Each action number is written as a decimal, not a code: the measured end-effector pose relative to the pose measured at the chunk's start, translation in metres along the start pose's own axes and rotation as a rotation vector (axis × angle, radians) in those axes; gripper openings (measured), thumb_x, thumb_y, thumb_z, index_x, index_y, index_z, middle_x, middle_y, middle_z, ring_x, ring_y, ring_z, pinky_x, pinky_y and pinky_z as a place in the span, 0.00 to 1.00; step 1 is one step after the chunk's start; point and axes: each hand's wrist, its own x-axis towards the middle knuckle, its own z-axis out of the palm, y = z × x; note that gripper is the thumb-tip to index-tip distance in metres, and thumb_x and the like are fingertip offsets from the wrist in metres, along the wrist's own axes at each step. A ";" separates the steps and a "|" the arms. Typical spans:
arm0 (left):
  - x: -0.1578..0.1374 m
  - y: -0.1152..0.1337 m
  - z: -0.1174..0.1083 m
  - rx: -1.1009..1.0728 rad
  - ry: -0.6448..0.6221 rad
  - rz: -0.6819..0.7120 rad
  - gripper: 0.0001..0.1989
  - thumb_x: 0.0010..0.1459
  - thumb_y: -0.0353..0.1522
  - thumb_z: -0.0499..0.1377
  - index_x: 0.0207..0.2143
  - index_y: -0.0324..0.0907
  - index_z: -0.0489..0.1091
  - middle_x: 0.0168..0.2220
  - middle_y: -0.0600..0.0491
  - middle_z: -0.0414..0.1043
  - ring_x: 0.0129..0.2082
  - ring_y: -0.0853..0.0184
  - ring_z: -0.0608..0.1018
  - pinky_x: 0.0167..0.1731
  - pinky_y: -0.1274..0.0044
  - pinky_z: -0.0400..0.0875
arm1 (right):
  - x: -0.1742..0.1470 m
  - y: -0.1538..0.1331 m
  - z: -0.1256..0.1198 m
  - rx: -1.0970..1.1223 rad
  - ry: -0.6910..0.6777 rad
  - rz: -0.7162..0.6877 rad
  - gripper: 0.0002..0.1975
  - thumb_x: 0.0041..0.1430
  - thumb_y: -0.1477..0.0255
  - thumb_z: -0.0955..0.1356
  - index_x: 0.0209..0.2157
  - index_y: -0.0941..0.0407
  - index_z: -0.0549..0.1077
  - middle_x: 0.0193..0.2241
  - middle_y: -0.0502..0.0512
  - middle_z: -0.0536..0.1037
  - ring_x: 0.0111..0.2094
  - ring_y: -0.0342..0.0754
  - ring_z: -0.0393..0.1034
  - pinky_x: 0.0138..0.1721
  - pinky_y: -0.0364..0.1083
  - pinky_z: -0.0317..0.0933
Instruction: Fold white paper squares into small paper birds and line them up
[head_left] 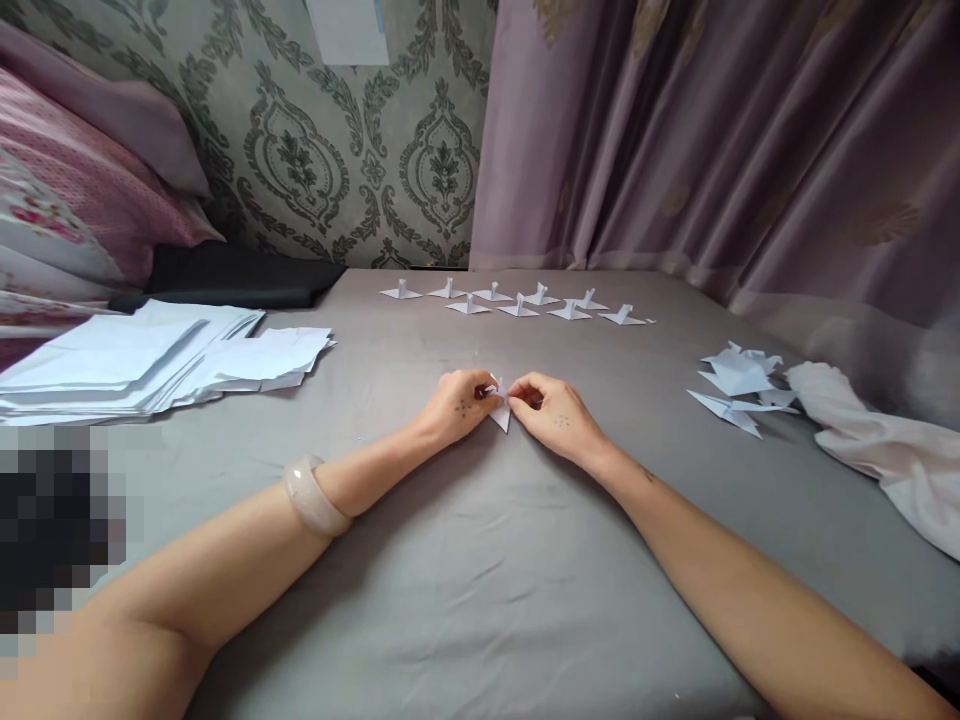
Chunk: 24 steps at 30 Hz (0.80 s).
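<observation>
A small piece of folded white paper [503, 415] is pinched between both hands over the middle of the grey cloth. Its lower end tapers to a point toward me, while the fingers cover much of the upper part. My left hand [463, 405], below a pale bangle on the wrist, grips it from the left with thumb and fingertips. From the right, my right hand [556, 412] holds the same paper in a pinch, its fingertips close to those of the left.
Several folded paper figures [520, 308] stand in two rows at the back. Stacks of white paper [97, 350] lie at left, near a black item [240, 277]. Further folded paper pieces [739, 370] and a crumpled white cloth [892, 450] lie at right on the grey cloth [480, 600].
</observation>
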 end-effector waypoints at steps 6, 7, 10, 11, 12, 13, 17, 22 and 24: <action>0.000 -0.001 0.000 0.008 0.015 0.017 0.08 0.52 0.34 0.57 0.29 0.39 0.73 0.22 0.56 0.67 0.23 0.72 0.65 0.26 0.80 0.59 | -0.001 -0.003 0.000 -0.003 0.017 0.026 0.05 0.53 0.73 0.65 0.32 0.54 0.73 0.32 0.51 0.79 0.31 0.44 0.71 0.37 0.44 0.62; 0.000 -0.002 0.000 0.008 0.020 0.021 0.08 0.52 0.34 0.57 0.29 0.39 0.74 0.22 0.56 0.68 0.23 0.72 0.65 0.26 0.80 0.60 | -0.001 -0.003 0.001 0.002 0.023 0.031 0.05 0.54 0.74 0.65 0.32 0.54 0.73 0.32 0.51 0.79 0.31 0.44 0.71 0.38 0.44 0.62; 0.001 -0.003 0.001 0.007 0.023 0.018 0.09 0.52 0.35 0.57 0.30 0.40 0.74 0.22 0.55 0.68 0.23 0.71 0.66 0.26 0.80 0.60 | -0.001 -0.002 0.001 -0.025 0.027 0.024 0.07 0.53 0.74 0.65 0.34 0.54 0.74 0.33 0.52 0.79 0.32 0.45 0.71 0.38 0.44 0.62; 0.001 -0.003 0.001 0.007 0.022 0.016 0.09 0.52 0.35 0.57 0.30 0.40 0.74 0.22 0.55 0.69 0.23 0.71 0.66 0.26 0.80 0.60 | -0.001 -0.001 0.001 -0.033 0.025 0.020 0.08 0.53 0.74 0.65 0.34 0.54 0.74 0.33 0.52 0.79 0.33 0.45 0.71 0.39 0.44 0.62; 0.001 -0.003 0.001 0.009 0.021 0.014 0.08 0.52 0.34 0.57 0.31 0.40 0.74 0.23 0.55 0.69 0.23 0.71 0.66 0.26 0.80 0.60 | -0.001 -0.001 0.001 -0.038 0.023 0.018 0.08 0.53 0.74 0.65 0.34 0.54 0.75 0.33 0.52 0.79 0.33 0.45 0.71 0.39 0.44 0.62; 0.001 -0.003 0.001 0.011 0.021 0.012 0.08 0.52 0.34 0.58 0.31 0.40 0.74 0.23 0.55 0.69 0.23 0.71 0.66 0.26 0.80 0.61 | -0.001 0.000 0.001 -0.038 0.023 0.019 0.08 0.53 0.74 0.65 0.34 0.54 0.75 0.33 0.52 0.79 0.33 0.45 0.72 0.39 0.45 0.62; 0.001 -0.004 0.002 0.021 0.025 0.008 0.08 0.52 0.34 0.58 0.31 0.40 0.75 0.23 0.55 0.70 0.24 0.71 0.67 0.27 0.80 0.61 | -0.002 0.000 0.001 -0.028 0.026 0.035 0.09 0.53 0.74 0.64 0.33 0.53 0.76 0.31 0.51 0.80 0.31 0.45 0.72 0.38 0.45 0.62; 0.002 -0.005 0.002 0.039 0.023 0.024 0.07 0.53 0.33 0.58 0.31 0.41 0.75 0.23 0.56 0.69 0.23 0.71 0.67 0.27 0.80 0.60 | -0.003 -0.004 -0.001 -0.011 0.022 0.047 0.08 0.51 0.74 0.65 0.33 0.53 0.76 0.31 0.51 0.80 0.32 0.45 0.72 0.38 0.44 0.62; 0.002 -0.007 0.003 0.055 0.028 0.039 0.07 0.53 0.32 0.58 0.31 0.41 0.75 0.23 0.55 0.70 0.23 0.71 0.67 0.26 0.80 0.60 | -0.001 -0.007 -0.001 -0.008 0.006 0.057 0.08 0.51 0.73 0.65 0.32 0.53 0.75 0.32 0.51 0.80 0.34 0.45 0.72 0.39 0.44 0.62</action>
